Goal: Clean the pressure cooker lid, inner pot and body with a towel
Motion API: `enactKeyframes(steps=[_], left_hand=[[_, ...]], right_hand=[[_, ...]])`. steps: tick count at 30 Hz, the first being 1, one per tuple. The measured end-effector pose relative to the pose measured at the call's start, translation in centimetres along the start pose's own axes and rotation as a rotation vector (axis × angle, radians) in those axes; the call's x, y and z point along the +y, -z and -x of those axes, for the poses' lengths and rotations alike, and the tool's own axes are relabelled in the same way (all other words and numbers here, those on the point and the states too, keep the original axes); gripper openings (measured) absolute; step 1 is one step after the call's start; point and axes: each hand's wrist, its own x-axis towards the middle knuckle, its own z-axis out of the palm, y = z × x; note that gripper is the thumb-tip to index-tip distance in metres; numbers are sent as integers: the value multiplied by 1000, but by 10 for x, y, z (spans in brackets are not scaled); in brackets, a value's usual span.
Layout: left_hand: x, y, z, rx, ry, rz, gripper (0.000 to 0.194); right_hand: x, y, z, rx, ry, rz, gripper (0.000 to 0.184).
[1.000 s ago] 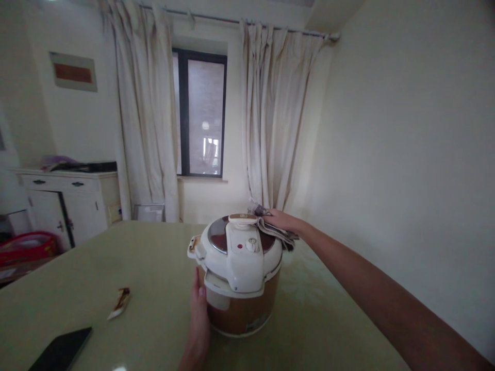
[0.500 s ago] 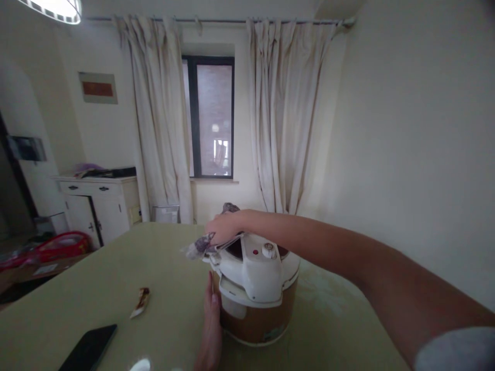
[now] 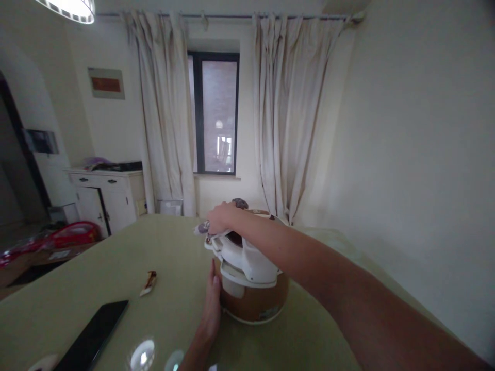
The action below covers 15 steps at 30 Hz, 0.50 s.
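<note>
Black phone [image 3: 95, 332] flat on the greenish tabletop [image 3: 170, 247], nr lower-L edge of view; L hand [image 3: 212, 304] open, fingers extended, set against the L side of the cooker [image 3: 253, 304], which stands upright on the table, brown body w/ white lid [image 3: 232, 252], approx. ctr of view; R forearm [image 3: 294, 247] crosses over the lid & hides part of it, incl. most of the R side; R hand [image 3: 221, 216] closed on a bunched greyish patterned cloth [image 3: 240, 203] at the lid's far-L edge, cloth showing both sides of the hand, fingertips hidden; small brown-&-white piece [image 3: 149, 283], can't tell what, lies betw. phone & cooker, a bit farther back; beyond table, red basket [image 3: 75, 234] & white cabinet [image 3: 112, 201] on L; behind, dark-framed window [image 3: 219, 113] betw. two pale curtains [image 3: 166, 113].
</note>
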Motion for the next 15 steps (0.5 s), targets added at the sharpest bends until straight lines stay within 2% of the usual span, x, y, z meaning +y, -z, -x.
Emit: enactKeyframes(steps=[4,7,9,11,13,15], left_hand=[[-1,-1,-2,32,-6,34,86],[-3,0,-2,35,4,34,80],[-3,0,-1,37,8,45,78],[-2,0,-1,58,10,66,79],[-1,-1,-2,79,26,69,79],[1,0,-3,87,35,61,76]], right_hand=[[-17,-4,58,145,144,22,41],[-11,-15,85,260,173,83,54],[-1,-21,86,283,148,108,81],[6,-23,76,229,94,61,102],[1,-24,66,190,36,4,102],[-17,-31,62,252,-18,15,90]])
